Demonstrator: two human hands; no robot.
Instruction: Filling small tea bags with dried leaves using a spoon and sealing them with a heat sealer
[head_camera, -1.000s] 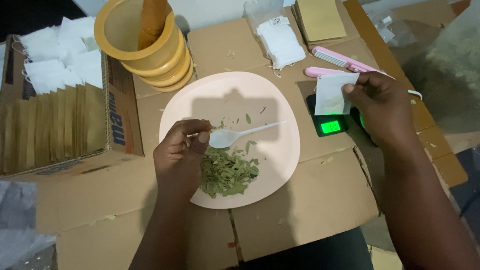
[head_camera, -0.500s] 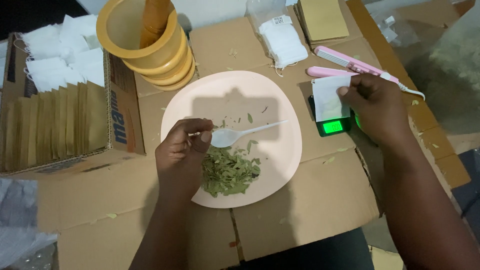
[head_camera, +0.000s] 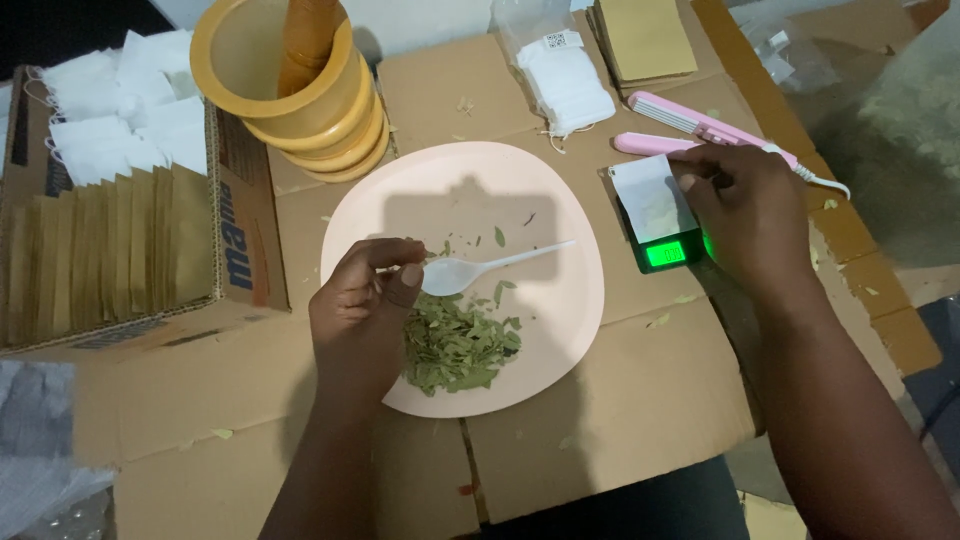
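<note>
while the left hand (head_camera: 362, 305) pinches a white plastic spoon (head_camera: 480, 270) over dried green leaves (head_camera: 455, 345) near on the pale round plate (head_camera: 560, 330), the right hand (head_camera: 745, 205) grips a small white paper sachet (head_camera: 652, 197) on the black pocket scale (head_camera: 668, 250); scoop small, hold the sachet steady.

Herb-packing bench: scale (head_camera: 668, 252), sachets (head_camera: 110, 120)

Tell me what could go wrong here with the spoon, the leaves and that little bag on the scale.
The right hand rests on the white bag on the small scale, so pressure may skew the reading. The left hand holds the white spoon by its bowl, handle pointing away, an awkward grip for scooping. The dried leaves lie near the pink plate's front edge and could spill onto the cardboard.
</note>
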